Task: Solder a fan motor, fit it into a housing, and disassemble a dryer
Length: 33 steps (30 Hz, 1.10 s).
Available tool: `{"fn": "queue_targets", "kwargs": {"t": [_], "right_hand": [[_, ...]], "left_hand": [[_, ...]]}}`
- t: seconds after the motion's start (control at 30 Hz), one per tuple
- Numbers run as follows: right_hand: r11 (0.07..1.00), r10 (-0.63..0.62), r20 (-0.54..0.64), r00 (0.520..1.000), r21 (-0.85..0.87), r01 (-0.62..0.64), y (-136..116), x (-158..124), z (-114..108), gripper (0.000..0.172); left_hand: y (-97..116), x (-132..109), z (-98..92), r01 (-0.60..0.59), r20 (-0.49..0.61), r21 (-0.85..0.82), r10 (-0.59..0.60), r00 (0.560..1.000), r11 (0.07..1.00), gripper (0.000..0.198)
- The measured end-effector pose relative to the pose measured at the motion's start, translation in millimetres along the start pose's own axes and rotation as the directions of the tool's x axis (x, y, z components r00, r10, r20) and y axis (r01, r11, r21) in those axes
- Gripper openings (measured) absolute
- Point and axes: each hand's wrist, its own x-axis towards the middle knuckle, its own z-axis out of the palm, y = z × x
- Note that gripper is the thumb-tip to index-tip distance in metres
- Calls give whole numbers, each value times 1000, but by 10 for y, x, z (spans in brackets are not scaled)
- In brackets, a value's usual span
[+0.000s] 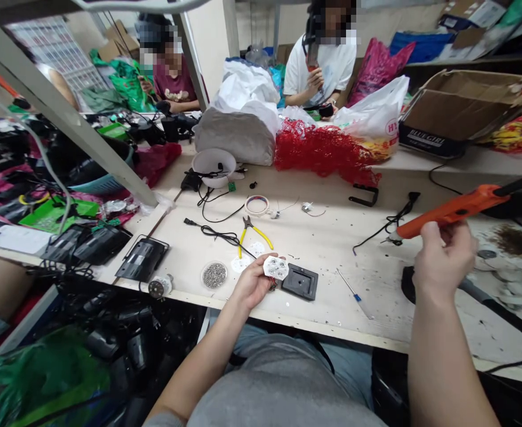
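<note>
My left hand (252,283) is closed on the edge of a small white LED plate (276,268) with cut corners and several round lenses. Just right of it lies a black plastic housing (300,281), its recessed side up. My right hand (445,261) grips an orange electric screwdriver (451,210) above the right of the bench, its tip pointing left and down. Near my left hand are cutting pliers (248,228) with yellow handles and a round dish of small screws (214,275). A thin blue-handled screwdriver (355,293) lies between my hands.
A tape roll (257,205), black cables (218,232) and a white bowl (214,166) are on the bench. Red netting (323,151) and a cardboard box (460,112) line the back. Black lamp housings (143,258) stand left by a slanted metal post (78,112). Co-workers sit opposite.
</note>
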Motion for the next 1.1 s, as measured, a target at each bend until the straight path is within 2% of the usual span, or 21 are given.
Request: {"fn": "queue_targets", "kwargs": {"t": [0.07, 0.1, 0.13, 0.17, 0.2, 0.23, 0.27, 0.3, 0.37, 0.4, 0.47, 0.5, 0.57, 0.6, 0.67, 0.7, 0.77, 0.9, 0.97, 1.0, 1.1], "right_hand": [[998, 43, -249, 967, -42, -56, -94, -171, 16, 59], [997, 35, -326, 945, -51, -55, -165, -295, 50, 61], [998, -3, -326, 945, -64, -19, -250, -440, 101, 60], [997, -50, -236, 970, -68, 35, -345, -598, 166, 54], [992, -119, -80, 990, -38, 116, -445, -760, 241, 50], [986, -167, 170, 971, 27, 165, -545, -913, 323, 53], [972, -233, 362, 903, 107, 208, -639, -1046, 406, 57], [957, -291, 482, 826, 167, 239, -721, -1149, 487, 59], [922, -388, 587, 711, 249, 297, -837, -1251, 622, 51], [908, -419, 584, 695, 264, 326, -872, -1253, 670, 45], [895, -445, 525, 726, 253, 366, -905, -1190, 722, 34], [898, -439, 482, 758, 233, 372, -911, -1141, 729, 32], [920, -390, 397, 831, 193, 340, -914, -1043, 717, 33], [936, -348, 360, 866, 182, 300, -913, -1003, 706, 35], [963, -241, 305, 921, 191, 189, -907, -947, 686, 40], [971, -185, 292, 939, 204, 128, -900, -931, 679, 42], [974, -78, 284, 956, 224, 13, -874, -914, 669, 48], [980, 88, 298, 950, 143, -136, -763, -917, 647, 59], [985, 152, 346, 926, 24, -170, -687, -933, 645, 64], [983, 181, 382, 906, -31, -183, -652, -948, 651, 67], [968, 239, 517, 822, -55, -246, -603, -1025, 705, 73]], "left_hand": [[11, 5, -3, -25, 8, 19, 25, 1000, 999, 26], [16, 8, 4, -43, 7, 28, 43, 999, 999, 27], [18, 11, 21, -61, 3, 36, 61, 998, 997, 28], [16, 14, 48, -76, 1, 46, 76, 997, 996, 29], [11, 18, 85, -86, 2, 61, 86, 996, 994, 31], [4, 22, 129, -92, 11, 82, 92, 996, 992, 33], [-2, 26, 177, -98, 28, 112, 96, 995, 989, 34], [-4, 31, 224, -109, 51, 157, 102, 994, 982, 35], [32, 40, 295, -155, 106, 296, 128, 986, 943, 32], [80, 45, 309, -198, 134, 386, 157, 978, 901, 31], [251, 54, 279, -337, 207, 602, 267, 941, 723, 26], [369, 58, 234, -414, 262, 707, 331, 906, 573, 24], [635, 68, 99, -504, 415, 852, 405, 815, 142, 27], [763, 76, 20, -486, 473, 871, 382, 794, -68, 34], [972, 105, -127, -375, 491, 849, 294, 820, -373, 44], [1046, 126, -183, -316, 475, 825, 274, 836, -468, 43], [1146, 172, -251, -227, 444, 793, 283, 850, -565, 35], [1319, 204, -255, -156, 440, 791, 373, 817, -591, 23], [1452, 139, -215, -182, 496, 787, 429, 755, -590, 23], [1527, 78, -181, -229, 556, 771, 452, 697, -594, 24], [1751, -225, 27, -425, 778, 621, 454, 434, -659, 26]]}}
